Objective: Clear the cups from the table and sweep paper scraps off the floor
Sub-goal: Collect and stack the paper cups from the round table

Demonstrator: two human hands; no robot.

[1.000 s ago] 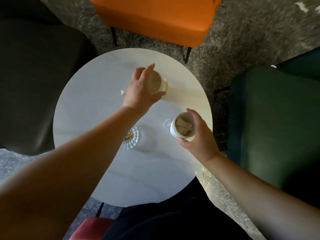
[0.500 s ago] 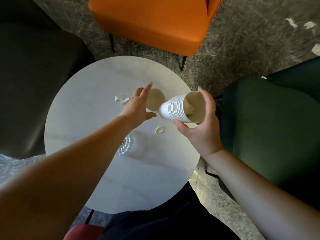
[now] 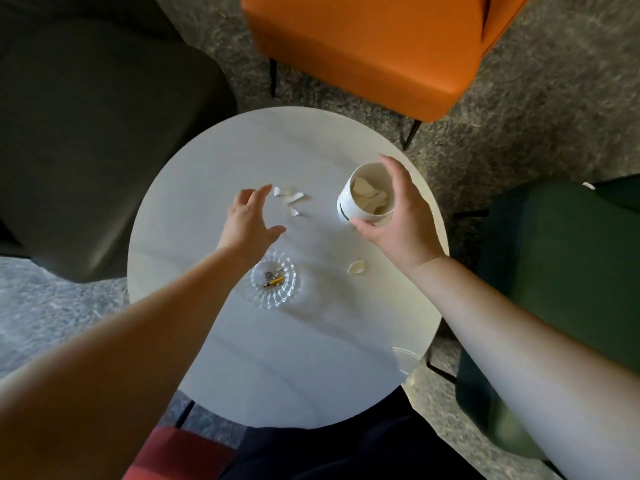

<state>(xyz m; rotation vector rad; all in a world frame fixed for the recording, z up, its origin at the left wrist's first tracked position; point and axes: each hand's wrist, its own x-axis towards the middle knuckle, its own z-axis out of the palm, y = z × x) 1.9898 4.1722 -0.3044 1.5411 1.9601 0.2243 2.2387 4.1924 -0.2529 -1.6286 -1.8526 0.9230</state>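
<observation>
My right hand (image 3: 398, 220) grips a white ribbed paper cup (image 3: 360, 202), upright at the right side of the round white table (image 3: 270, 358). Pale paper scraps lie inside the cup. It looks like two cups nested, one inside the other. My left hand (image 3: 249, 220) hovers open above the table's middle, holding nothing, its fingers spread toward a few white paper scraps (image 3: 289, 199) on the tabletop. One more scrap (image 3: 356, 267) lies on the table just below my right wrist.
A clear glass dish (image 3: 273, 282) with small bits in it stands near the table's middle, under my left forearm. An orange chair (image 3: 363, 46) is beyond the table, a dark chair (image 3: 86, 133) on the left, a green chair (image 3: 554, 254) on the right. Grey carpet surrounds them.
My left hand let go of the second cup, which now seems to sit with the cup in my right hand. The right hand turned the cup upright and lowered it.
</observation>
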